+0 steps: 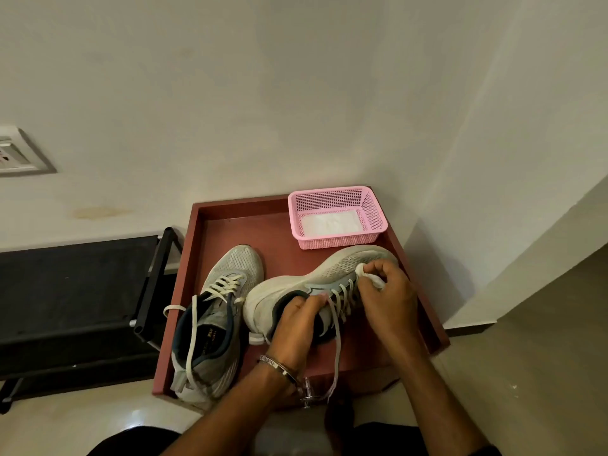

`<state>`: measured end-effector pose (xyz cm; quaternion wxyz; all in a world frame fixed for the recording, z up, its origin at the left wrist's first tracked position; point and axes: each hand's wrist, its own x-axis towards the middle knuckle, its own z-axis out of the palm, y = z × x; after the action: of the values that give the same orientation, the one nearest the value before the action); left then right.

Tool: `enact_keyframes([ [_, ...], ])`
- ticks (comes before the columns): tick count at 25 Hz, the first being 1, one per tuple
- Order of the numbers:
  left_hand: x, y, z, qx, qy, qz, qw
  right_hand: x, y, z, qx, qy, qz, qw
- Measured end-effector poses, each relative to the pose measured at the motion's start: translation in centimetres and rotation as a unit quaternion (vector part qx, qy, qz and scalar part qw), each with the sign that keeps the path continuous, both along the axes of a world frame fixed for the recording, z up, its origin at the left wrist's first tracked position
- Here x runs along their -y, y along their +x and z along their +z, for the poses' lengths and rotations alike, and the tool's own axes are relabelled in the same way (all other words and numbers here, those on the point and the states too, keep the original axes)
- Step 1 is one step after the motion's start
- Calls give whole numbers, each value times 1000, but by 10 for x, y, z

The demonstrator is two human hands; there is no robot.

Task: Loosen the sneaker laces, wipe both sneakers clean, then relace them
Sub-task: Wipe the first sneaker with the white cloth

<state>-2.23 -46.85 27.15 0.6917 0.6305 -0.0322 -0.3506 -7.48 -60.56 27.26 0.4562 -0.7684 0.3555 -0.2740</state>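
— Head view says it plainly enough: they're in the wiping part. The right hand [386, 291] has its fingers curled round a small white wipe [370, 274], pressed against the upper of the right-hand sneaker [316, 284] just beyond the laces.

— And the other hand?

— The left hand [297, 319] grips that same shoe at the collar, fingers hooked over the rim of the opening, steadying it. The shoe lies tipped on its side on the red tray [230, 225], toe pointing far and right, close under the pink basket [337, 215] at the far corner.

— Are the laces done with?

— Loosened, I'd say. A lace [335, 343] trails off that shoe over the tray's near edge, untied. The left-hand sneaker [214, 324] stands upright beside it, heel near, and its lace hangs slack down the side too. Both are still threaded through the eyelets, though.

— So how far along?

— My guess is roughly midway. Loosening looks finished on both. Wiping is under way on the right one; whether the left one has been cleaned I can't tell from here. Relacing and tightening both shoes is still ahead.

— Anything in the basket?

— Something white and flat lying in the bottom, perhaps more wipes; too blurred to be sure.
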Motion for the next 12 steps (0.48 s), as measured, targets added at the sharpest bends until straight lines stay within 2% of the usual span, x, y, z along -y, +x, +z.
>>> enact_keyframes([
  [3,-1,-5,-6,18,53,21,998,0,-5,-1,-14,0,3,1000],
  [8,0,-5,-15,-71,-26,24,997,2,-4,0,3,-40,-39,998],
  [12,1,4,-23,-120,-46,21,992,-10,0,-8,-4,-96,1,995],
])
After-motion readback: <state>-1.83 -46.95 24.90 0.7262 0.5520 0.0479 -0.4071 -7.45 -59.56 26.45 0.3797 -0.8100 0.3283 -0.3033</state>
